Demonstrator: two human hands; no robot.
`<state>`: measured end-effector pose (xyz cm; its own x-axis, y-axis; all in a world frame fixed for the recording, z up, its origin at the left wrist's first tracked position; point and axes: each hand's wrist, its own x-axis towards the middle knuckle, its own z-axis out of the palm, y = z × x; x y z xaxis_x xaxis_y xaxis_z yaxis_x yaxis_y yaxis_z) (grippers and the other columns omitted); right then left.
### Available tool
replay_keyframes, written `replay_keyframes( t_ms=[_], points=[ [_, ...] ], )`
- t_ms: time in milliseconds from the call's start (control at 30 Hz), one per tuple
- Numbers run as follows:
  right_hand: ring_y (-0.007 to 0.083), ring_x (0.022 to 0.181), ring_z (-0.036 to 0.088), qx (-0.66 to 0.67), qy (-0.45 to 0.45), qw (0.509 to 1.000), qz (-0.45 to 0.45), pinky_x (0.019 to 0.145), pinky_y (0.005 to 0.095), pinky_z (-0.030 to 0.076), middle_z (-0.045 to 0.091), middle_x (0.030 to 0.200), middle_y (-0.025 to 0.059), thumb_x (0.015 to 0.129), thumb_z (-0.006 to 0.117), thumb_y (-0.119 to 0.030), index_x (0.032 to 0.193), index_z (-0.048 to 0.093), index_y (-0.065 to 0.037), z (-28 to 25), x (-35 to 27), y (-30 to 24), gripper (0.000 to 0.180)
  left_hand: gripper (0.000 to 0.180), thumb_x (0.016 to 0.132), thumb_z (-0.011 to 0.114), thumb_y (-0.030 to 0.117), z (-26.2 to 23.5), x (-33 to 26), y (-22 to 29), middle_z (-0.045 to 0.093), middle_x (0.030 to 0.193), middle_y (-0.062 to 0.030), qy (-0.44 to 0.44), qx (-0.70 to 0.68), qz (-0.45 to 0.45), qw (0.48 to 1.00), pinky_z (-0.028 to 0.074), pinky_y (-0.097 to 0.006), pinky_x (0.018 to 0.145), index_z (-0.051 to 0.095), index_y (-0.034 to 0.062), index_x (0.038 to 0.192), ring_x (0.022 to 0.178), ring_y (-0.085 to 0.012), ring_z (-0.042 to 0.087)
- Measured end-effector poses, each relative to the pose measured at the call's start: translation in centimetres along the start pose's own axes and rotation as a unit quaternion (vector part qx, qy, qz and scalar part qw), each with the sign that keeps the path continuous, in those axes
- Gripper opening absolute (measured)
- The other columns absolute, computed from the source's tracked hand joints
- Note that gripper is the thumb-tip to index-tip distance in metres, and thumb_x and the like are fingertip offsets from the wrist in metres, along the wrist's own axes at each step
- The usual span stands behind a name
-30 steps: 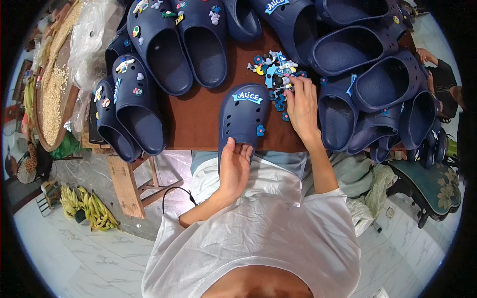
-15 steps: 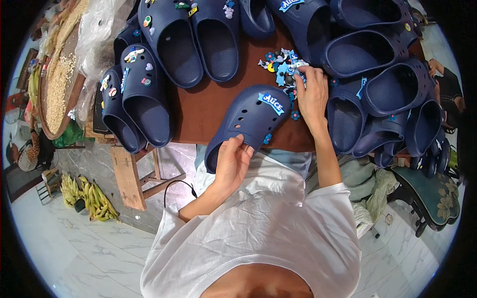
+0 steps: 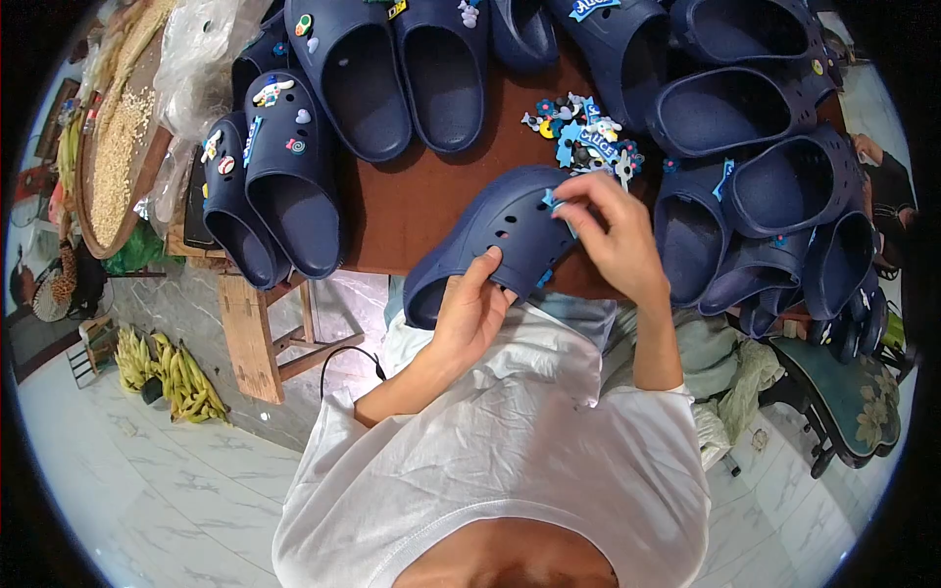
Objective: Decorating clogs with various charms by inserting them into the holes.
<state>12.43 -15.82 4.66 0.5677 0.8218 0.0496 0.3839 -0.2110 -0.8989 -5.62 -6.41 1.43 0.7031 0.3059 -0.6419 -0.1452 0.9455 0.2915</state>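
Far left, a tray of grain (image 3: 113, 181) is sitting beside a crumpled plastic bag (image 3: 201, 78). Next, a pair of decorated clogs (image 3: 294, 220) is resting at the edge of the brown-covered bench (image 3: 382, 216).

Centre: the left hand (image 3: 472, 304) is gripping the held clog (image 3: 485, 216), which is hanging tilted over the near edge of the bench, toe pointing up and to the right. Right of it, the right hand (image 3: 622, 240) is pinching at the toe, over a light-blue charm (image 3: 551, 199); cannot tell whether another piece is hidden between the fingertips. Behind, the charm pile (image 3: 593, 142) is lying loose, with stacked clogs (image 3: 720, 113) filling the right side.

Step, as judged: working a charm on the toe. Doing it well would mean keeping the toe braced, lining the piece up squarely with its hole, pressing straight rather than sideways, and keeping clear of the flower charm (image 3: 545, 278) on the side.

Pose: left forearm is slanting up and to the right, thumb lying along the upper near the holes, fingers wrapping under the near side. Right forearm is standing nearly upright, wrist bending left, index and thumb drawing close together above the toe.
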Motion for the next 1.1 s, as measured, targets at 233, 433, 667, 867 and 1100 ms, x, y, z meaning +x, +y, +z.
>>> replay_keyframes(
  t_ms=[233,433,667,867,1100],
  points=[
    [0.0291,0.086,0.062,-0.110,-0.032,0.990,-0.080,0.076,0.0401,0.048,0.064,0.087,0.0077,0.086,0.070,-0.012,0.096,0.067,-0.005,1.6,0.0,-0.2,0.012,0.037,0.100,0.057,0.014,1.2,-0.6,-0.5,0.057,0.129,-0.0139,-0.001,0.033,0.024,0.999,0.047,-0.040,0.108,0.048,-0.0068,0.129,0.121,-0.0229,0.057],
    [0.0274,0.084,0.062,-0.099,-0.023,0.992,-0.068,0.074,0.0389,0.047,0.064,0.085,0.0069,0.085,0.071,-0.011,0.091,0.067,-0.006,2.0,-0.2,-0.5,0.009,0.037,0.100,0.059,0.018,0.6,0.3,-1.0,0.058,0.129,-0.0112,0.016,-0.030,-0.003,0.999,0.046,-0.039,0.108,0.051,-0.0027,0.129,0.121,-0.0211,0.057],
    [0.0271,0.082,0.060,-0.188,0.037,0.969,-0.157,0.071,0.0397,0.046,0.061,0.087,0.0076,0.083,0.069,-0.007,0.093,0.065,-0.005,3.5,-1.4,-0.9,0.011,0.035,0.100,0.061,0.020,0.9,1.1,-1.2,0.061,0.125,-0.0099,0.057,-0.002,0.026,0.998,0.049,-0.037,0.104,0.053,-0.0002,0.128,0.116,-0.0196,0.060],
    [0.0277,0.082,0.060,-0.248,0.034,0.952,-0.176,0.071,0.0388,0.046,0.061,0.092,0.0083,0.083,0.070,-0.006,0.097,0.068,-0.003,4.1,-2.1,-1.1,0.015,0.036,0.100,0.062,0.021,1.1,1.1,-1.2,0.062,0.124,-0.0099,0.058,0.019,0.051,0.997,0.052,-0.037,0.100,0.054,-0.0004,0.128,0.114,-0.0194,0.062],
    [0.0251,0.082,0.059,-0.277,-0.011,0.947,-0.165,0.070,0.0369,0.044,0.060,0.090,0.0073,0.080,0.070,-0.006,0.100,0.069,-0.001,3.6,-2.0,-1.6,0.021,0.033,0.099,0.063,0.020,1.0,1.0,-1.3,0.062,0.123,-0.0087,0.079,0.043,0.056,0.994,0.052,-0.035,0.096,0.057,0.0009,0.125,0.111,-0.0182,0.062]
  ],
)
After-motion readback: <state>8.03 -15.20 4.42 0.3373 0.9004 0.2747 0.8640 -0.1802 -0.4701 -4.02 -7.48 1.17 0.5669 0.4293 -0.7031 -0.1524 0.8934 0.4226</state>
